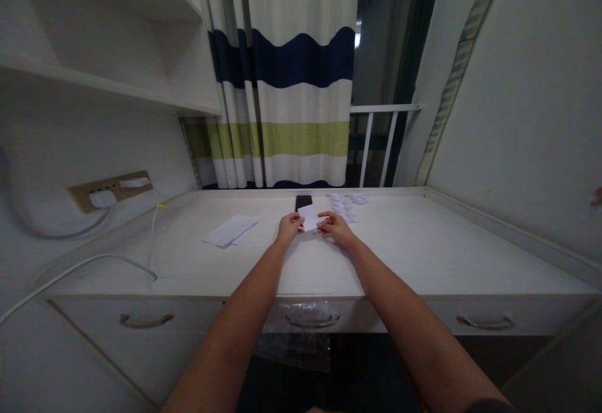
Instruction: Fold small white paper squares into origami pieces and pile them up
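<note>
A small white sheet of paper is held up above the desk between my two hands. My left hand pinches its left edge, thumb and fingers closed on it. On the other side, my right hand has its fingers at the paper's right edge, bent around it. Just behind the sheet lies a black phone-like flat object, partly covered by the paper. Several small folded white paper pieces sit beyond my right hand. To the left, a stack of white paper sheets rests on the desk.
The white desk has a raised rim at the back and right. A white cable crosses its left end, below a wall socket. A striped curtain hangs behind. Drawers with metal handles run along the front.
</note>
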The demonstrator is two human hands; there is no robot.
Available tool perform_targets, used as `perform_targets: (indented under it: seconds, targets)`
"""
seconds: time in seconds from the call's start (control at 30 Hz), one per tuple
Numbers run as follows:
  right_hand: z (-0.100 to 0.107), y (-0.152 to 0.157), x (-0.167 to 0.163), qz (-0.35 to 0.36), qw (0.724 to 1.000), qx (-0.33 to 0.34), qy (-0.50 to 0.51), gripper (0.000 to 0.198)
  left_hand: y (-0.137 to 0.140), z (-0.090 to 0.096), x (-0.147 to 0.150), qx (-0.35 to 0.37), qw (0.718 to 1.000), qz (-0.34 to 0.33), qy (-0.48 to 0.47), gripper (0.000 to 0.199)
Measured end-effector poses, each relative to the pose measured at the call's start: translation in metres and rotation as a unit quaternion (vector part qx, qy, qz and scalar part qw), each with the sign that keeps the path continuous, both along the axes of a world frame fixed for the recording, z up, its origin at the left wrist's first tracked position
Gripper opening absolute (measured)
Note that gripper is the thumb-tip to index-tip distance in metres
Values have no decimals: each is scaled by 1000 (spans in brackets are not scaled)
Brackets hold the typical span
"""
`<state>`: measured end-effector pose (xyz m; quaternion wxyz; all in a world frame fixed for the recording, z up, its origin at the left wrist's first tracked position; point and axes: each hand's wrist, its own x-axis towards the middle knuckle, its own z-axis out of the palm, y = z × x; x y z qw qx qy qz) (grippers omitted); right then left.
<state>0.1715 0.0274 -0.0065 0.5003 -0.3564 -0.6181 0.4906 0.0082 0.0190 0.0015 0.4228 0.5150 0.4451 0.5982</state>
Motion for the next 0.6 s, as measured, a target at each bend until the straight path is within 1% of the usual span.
perform_targets:
  seconds: [0.07,0.17,0.27,0.33,0.5,0.53,0.6]
  targets:
    - [0,-2,-1,6,1000,7,4,38,0,1,0,-4,1000,4,-2,6]
    - [0,-3,-2,16,1000,1,5,45,-2,1,0,-4,1000,4,-5,6]
    - [-1,-3,-2,23,1000,-3,-1,46,-2,1,0,-9,1000,-11,-5,7]
    - [-1,-3,-2,26,1000,-1,-8,44,-3,0,1,-20,1000,-21,-9,15]
    - [2,-4,-1,20,1000,5,-10,40,-4,-4,3,-40,998,-44,-12,51]
    - [3,-4,0,17,1000,5,-10,39,-5,-4,3,-43,998,-46,-11,55]
    - [3,-4,0,14,1000,5,-11,35,-6,-4,3,-54,997,-55,-8,54]
